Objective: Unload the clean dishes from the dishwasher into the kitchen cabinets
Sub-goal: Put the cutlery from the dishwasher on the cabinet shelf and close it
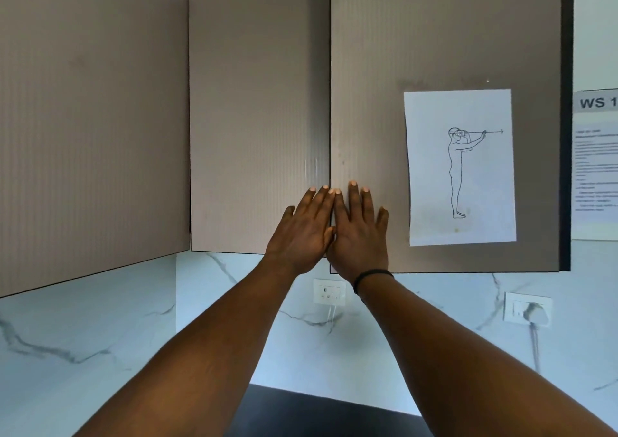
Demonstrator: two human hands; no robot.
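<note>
We hold our left hand (306, 225) and right hand (359, 232) up flat, fingers straight, gripping nothing, against the closed cabinet doors (261, 118). No dishes or dishwasher show near our fingers; unloading seems not yet begun, or finished, we cannot tell

Left hand (306, 227), right hand (359, 232) flat against cabinet doors (261, 118).

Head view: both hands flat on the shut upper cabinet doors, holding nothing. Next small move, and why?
Probably lower both hands and turn down toward the dishwasher. The left hand and right hand lie open, side by side, across the seam between two closed taupe ribbed cabinet doors. Neither holds a dish, and no dishwasher is in view.
</note>
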